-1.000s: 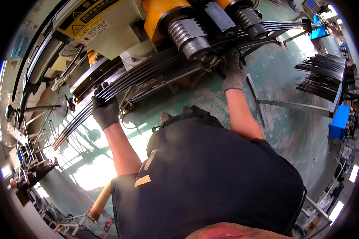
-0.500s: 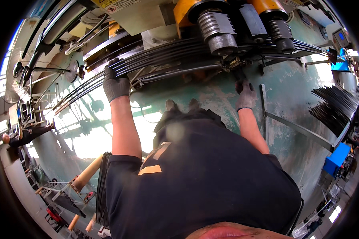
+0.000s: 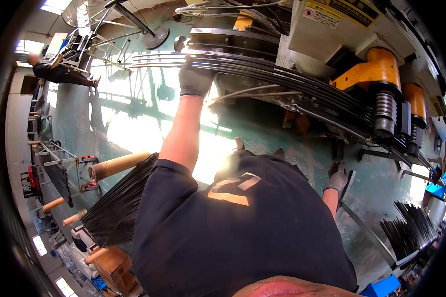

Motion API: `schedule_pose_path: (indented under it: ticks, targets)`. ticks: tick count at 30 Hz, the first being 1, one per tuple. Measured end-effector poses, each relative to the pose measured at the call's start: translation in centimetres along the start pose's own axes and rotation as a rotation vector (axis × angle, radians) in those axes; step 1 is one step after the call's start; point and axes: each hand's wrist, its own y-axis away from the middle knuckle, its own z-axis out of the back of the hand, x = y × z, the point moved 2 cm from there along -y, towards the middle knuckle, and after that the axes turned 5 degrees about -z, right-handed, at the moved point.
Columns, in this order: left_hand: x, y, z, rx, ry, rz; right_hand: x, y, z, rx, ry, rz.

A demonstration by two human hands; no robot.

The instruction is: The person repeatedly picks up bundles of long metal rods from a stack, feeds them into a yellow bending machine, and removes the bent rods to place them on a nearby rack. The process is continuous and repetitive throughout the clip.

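Note:
A row of long, thin dark metal rods (image 3: 282, 79) runs from the left, in front of a machine, to the right. My left hand (image 3: 197, 81), in a grey glove, is closed over the rods near their left end. Its fingertips are washed out by glare. Low at the right, my right hand (image 3: 336, 180), also gloved, is curled just below a dark upright part (image 3: 338, 151) under the machine. What its fingers hold is too dark to make out. Ribbed metal cylinders (image 3: 384, 116) under the machine's orange arms (image 3: 374, 72) stand over the rods' right part.
A metal frame bar (image 3: 369, 228) stands close to my right hand, leading to a rack of dark rods (image 3: 406, 228). At my left lie more dark rods (image 3: 119, 208) and a cardboard tube (image 3: 119, 166). Another person (image 3: 59, 73) stands far left. A round base (image 3: 156, 38) rests on the floor.
The view has swung left, so the machine and rods appear farther right and the stacked rods at my left show more. My left hand stays at the rods; my right stays low beneath the machine.

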Motion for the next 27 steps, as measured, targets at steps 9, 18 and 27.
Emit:
schedule_pose_path:
  ticks: [9, 18, 27]
  targets:
    - [-22.8, -7.7, 7.1, -0.252, -0.31, -0.286, -10.1, 7.2, -0.4, -0.171, 0.107, -0.146]
    - [-28.3, -9.0, 10.1, -0.129, -0.542, -0.166, -10.4, 11.7, 2.7, -0.2, 0.398, -0.086]
    - [-29.3, -7.9, 10.6, 0.03, -0.634, -0.099, -14.1, 11.7, 4.6, -0.185, 0.436, -0.194]
